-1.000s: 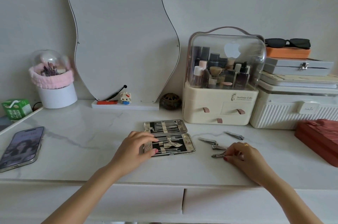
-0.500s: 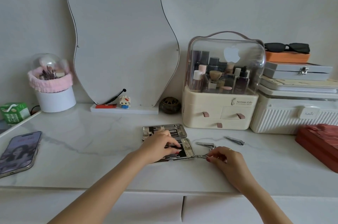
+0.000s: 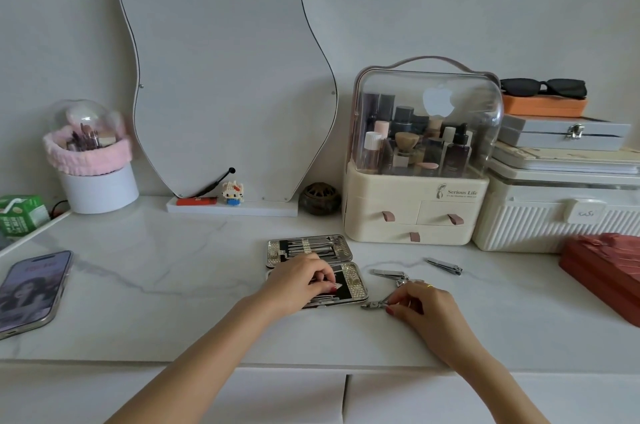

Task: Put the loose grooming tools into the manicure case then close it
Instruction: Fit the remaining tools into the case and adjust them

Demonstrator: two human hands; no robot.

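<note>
The manicure case (image 3: 349,250) lies open on the white marble table, its black halves lined with metal tools. My left hand (image 3: 299,281) rests over the near half, with its fingers curled onto a strap or tool inside. My right hand (image 3: 424,305) pinches a small metal nipper (image 3: 374,304) just right of the case's near corner. A large nail clipper (image 3: 389,274) lies behind my right hand. A smaller clipper (image 3: 445,266) lies further right.
A phone (image 3: 33,288) lies at the left. A cream cosmetics organiser (image 3: 415,212), a white ribbed box (image 3: 554,215) and a red case (image 3: 606,267) stand behind and to the right. A mirror (image 3: 225,77) leans on the wall.
My right hand has carried the nipper leftward, close to the case's near corner. My left hand has shifted from the case's left edge onto its near half.
</note>
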